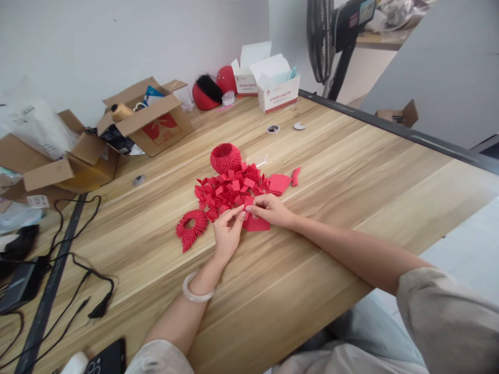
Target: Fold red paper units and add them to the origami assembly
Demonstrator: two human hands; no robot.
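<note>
My left hand [228,231] and my right hand [272,210] meet at the near side of a heap of red paper pieces [228,188]. Both pinch one small red paper piece [248,201] between thumb and fingers. Beneath them lies a flat red sheet [257,223]. Behind the heap stands a round red folded-paper bowl [225,158]. Left of my left hand is a red paper ring with a pointed tail [191,228]. More red sheets [279,184] and a small joined red strip [296,176] lie right of the heap.
Open cardboard boxes [156,127] stand at the back left, and sticky note boxes [279,93] at the back. Black cables [91,272] and a phone [107,358] lie at the left. A fan [322,41] stands beyond the table's edge.
</note>
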